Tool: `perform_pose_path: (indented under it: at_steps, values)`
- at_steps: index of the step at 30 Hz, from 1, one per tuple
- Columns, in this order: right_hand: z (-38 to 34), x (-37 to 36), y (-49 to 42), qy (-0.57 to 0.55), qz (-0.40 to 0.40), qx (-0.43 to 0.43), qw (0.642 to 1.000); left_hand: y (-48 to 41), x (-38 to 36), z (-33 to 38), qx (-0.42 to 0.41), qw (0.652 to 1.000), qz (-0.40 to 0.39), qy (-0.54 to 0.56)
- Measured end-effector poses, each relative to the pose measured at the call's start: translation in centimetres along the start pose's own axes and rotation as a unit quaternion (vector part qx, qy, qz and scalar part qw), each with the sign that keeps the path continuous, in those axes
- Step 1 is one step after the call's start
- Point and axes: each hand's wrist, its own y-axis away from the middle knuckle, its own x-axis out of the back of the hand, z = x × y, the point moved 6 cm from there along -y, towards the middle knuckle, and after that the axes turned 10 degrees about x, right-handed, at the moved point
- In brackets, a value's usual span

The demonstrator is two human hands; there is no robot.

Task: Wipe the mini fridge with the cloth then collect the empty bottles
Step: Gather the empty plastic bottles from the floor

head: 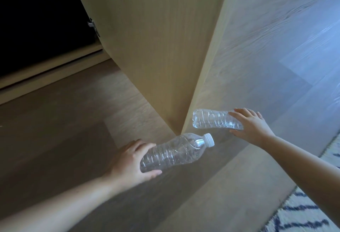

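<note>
Plainly, the left hand [127, 160] grasps a clear crinkled plastic bottle with white cap [174, 153], the right hand [252, 125] another clear crumpled bottle [217, 119]; either thin wall could buckle and slip out.

bottles [176, 152]: clear glossy plastic (crinkled) | door [156, 47]: matt wood

Probably a home: wood-look floor [276, 51], patterned rug [303, 211], open cabinet door [156, 47].

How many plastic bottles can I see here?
2. One clear crinkled plastic bottle with a white cap is in the left hand; another clear capless-looking bottle is in the right hand. Others may be out of view.
</note>
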Motion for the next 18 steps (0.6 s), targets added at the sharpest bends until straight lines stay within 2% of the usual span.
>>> perform_pose_path:
  at_steps: [4, 11, 18]
  values:
    - [-0.5, -0.7, 0.6, 0.007, -0.026, -0.008, 1.000, 0.2, -0.1, -0.3, 0.002, 1.000, -0.002, 0.003]
    - [-2.1, -2.7, 3.9, -0.114, -0.046, -0.083, 0.989, 0.4, -0.3, -0.9, 0.004, 1.000, -0.003, 0.023]
    - [-3.4, -1.6, 7.0, -0.167, 0.018, -0.111, 0.980, 1.1, -0.9, 0.5, 0.001, 0.997, 0.015, 0.077]
